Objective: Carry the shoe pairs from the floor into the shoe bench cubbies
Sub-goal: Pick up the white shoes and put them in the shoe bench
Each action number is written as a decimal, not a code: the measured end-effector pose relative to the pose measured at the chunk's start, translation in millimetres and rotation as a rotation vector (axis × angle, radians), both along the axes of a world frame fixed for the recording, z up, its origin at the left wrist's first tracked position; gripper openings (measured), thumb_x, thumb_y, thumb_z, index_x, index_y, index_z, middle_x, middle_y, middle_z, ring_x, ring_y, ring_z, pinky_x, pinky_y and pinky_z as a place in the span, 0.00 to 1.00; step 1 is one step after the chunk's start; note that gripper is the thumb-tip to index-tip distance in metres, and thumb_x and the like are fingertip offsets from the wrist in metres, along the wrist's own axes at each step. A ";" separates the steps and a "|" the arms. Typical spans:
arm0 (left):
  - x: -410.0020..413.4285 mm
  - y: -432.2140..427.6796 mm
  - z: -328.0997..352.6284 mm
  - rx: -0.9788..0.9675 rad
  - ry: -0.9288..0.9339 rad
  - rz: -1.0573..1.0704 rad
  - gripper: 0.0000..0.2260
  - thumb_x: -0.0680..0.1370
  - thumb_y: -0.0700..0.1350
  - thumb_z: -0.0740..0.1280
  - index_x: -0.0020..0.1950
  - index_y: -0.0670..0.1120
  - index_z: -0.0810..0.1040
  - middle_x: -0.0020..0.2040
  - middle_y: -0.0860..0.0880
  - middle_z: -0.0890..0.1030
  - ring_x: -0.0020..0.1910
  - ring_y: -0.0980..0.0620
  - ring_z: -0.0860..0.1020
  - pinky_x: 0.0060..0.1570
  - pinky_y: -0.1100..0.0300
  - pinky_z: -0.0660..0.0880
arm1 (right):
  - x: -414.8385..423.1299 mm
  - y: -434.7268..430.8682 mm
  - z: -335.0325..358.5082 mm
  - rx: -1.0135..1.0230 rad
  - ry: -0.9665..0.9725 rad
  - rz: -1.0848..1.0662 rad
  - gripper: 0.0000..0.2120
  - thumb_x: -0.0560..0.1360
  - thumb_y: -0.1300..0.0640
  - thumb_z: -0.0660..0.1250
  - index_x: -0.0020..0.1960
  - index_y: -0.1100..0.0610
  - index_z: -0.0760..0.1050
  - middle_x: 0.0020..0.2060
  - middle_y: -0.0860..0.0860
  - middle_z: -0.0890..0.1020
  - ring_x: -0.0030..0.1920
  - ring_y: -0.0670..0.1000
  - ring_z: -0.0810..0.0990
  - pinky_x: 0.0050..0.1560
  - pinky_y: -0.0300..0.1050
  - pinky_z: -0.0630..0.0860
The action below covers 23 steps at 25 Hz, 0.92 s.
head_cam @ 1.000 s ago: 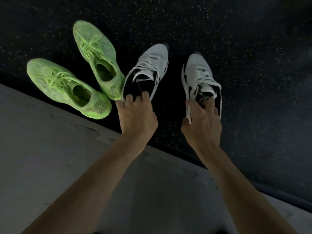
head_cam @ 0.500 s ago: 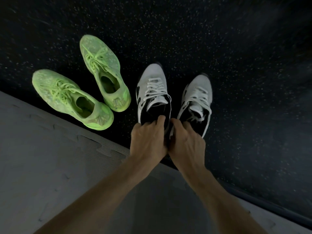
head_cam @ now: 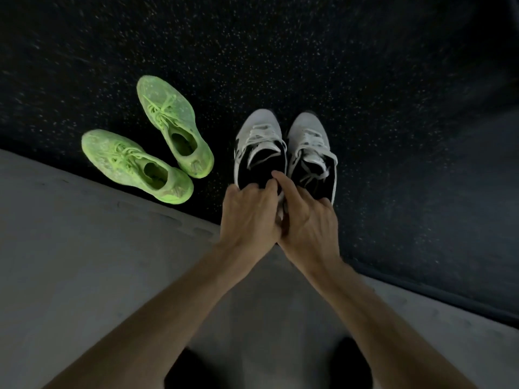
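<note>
Two white sneakers with black linings stand side by side, toes pointing away from me, over the dark speckled floor. My left hand (head_cam: 248, 213) grips the heel of the left white sneaker (head_cam: 259, 136). My right hand (head_cam: 307, 217) grips the heel of the right white sneaker (head_cam: 309, 138), its index finger reaching across to the left shoe's collar. The two hands touch each other. A neon green pair lies to the left: one green sneaker (head_cam: 165, 119) further away, the other green sneaker (head_cam: 120, 155) nearer the mat edge. No shoe bench is in view.
A grey foam mat (head_cam: 84, 262) covers the lower part of the view, its edge running diagonally from left to lower right. Beyond it lies the black speckled floor (head_cam: 365, 80). Two dark shapes sit at the bottom edge between my arms.
The two white sneakers, held apart a second ago, have been brought together until they touch. My hands have closed in against each other.
</note>
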State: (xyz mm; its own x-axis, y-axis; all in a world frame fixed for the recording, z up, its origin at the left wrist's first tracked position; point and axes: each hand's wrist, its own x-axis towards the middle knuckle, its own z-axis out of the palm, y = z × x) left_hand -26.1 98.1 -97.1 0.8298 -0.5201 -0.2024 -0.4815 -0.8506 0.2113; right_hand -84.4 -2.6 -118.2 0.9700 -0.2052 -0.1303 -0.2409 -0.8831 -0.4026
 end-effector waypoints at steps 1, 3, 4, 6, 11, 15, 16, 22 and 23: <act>-5.4 0.4 35.2 -0.014 0.001 0.011 0.17 0.70 0.45 0.70 0.57 0.43 0.76 0.37 0.48 0.80 0.39 0.46 0.78 0.41 0.55 0.62 | -5.2 0.3 35.2 0.003 0.007 0.002 0.30 0.75 0.50 0.66 0.74 0.49 0.62 0.47 0.48 0.82 0.42 0.49 0.80 0.46 0.47 0.73; -16.3 0.6 118.9 -0.058 0.006 0.024 0.16 0.70 0.44 0.71 0.56 0.42 0.77 0.35 0.47 0.80 0.37 0.45 0.78 0.40 0.53 0.64 | -15.1 -2.9 118.7 -0.011 0.005 0.008 0.31 0.73 0.49 0.68 0.74 0.49 0.64 0.46 0.48 0.82 0.41 0.49 0.80 0.44 0.47 0.73; -22.8 1.0 164.3 -0.069 0.013 0.019 0.17 0.69 0.44 0.72 0.56 0.42 0.78 0.35 0.46 0.80 0.37 0.44 0.78 0.40 0.52 0.66 | -20.6 -4.5 164.0 -0.016 0.005 0.012 0.31 0.72 0.49 0.68 0.74 0.48 0.64 0.45 0.48 0.82 0.40 0.49 0.80 0.43 0.47 0.73; -38.1 1.3 260.1 -0.074 0.009 -0.004 0.20 0.68 0.45 0.73 0.59 0.41 0.78 0.35 0.46 0.80 0.36 0.44 0.79 0.41 0.52 0.69 | -36.1 -5.3 261.4 -0.020 0.017 0.012 0.32 0.72 0.48 0.67 0.74 0.47 0.64 0.45 0.47 0.82 0.39 0.49 0.79 0.43 0.47 0.74; -92.1 10.6 492.9 -0.104 -0.076 -0.124 0.19 0.64 0.46 0.78 0.52 0.41 0.81 0.31 0.46 0.79 0.31 0.44 0.78 0.34 0.54 0.70 | -100.1 0.4 493.1 -0.028 0.007 -0.026 0.34 0.69 0.50 0.67 0.74 0.46 0.63 0.45 0.48 0.80 0.39 0.52 0.79 0.40 0.46 0.72; -141.8 17.3 624.8 -0.160 -0.068 -0.277 0.18 0.63 0.46 0.78 0.50 0.43 0.82 0.31 0.48 0.79 0.31 0.45 0.78 0.35 0.54 0.72 | -163.2 19.3 627.5 -0.088 -0.061 -0.187 0.33 0.69 0.48 0.63 0.74 0.47 0.64 0.44 0.48 0.79 0.39 0.51 0.78 0.41 0.46 0.69; -155.5 16.3 650.2 -0.165 -0.070 -0.335 0.18 0.63 0.46 0.78 0.50 0.44 0.82 0.31 0.48 0.79 0.32 0.46 0.78 0.35 0.54 0.72 | -181.0 22.8 653.3 -0.115 -0.092 -0.250 0.32 0.69 0.49 0.63 0.74 0.46 0.65 0.43 0.48 0.79 0.39 0.51 0.78 0.41 0.45 0.68; -272.4 -12.0 747.6 -0.233 -0.098 -0.815 0.23 0.57 0.48 0.80 0.51 0.45 0.83 0.30 0.49 0.77 0.29 0.46 0.76 0.31 0.56 0.71 | -334.0 36.6 755.7 -0.236 -0.131 -0.679 0.33 0.69 0.50 0.67 0.73 0.45 0.64 0.42 0.45 0.77 0.39 0.50 0.77 0.40 0.46 0.68; -302.9 -22.0 757.5 -0.244 -0.091 -0.903 0.23 0.59 0.49 0.79 0.51 0.45 0.83 0.30 0.49 0.78 0.30 0.46 0.77 0.32 0.56 0.71 | -370.0 37.0 767.4 -0.254 -0.128 -0.761 0.34 0.69 0.51 0.67 0.73 0.46 0.64 0.42 0.46 0.78 0.39 0.51 0.78 0.40 0.47 0.70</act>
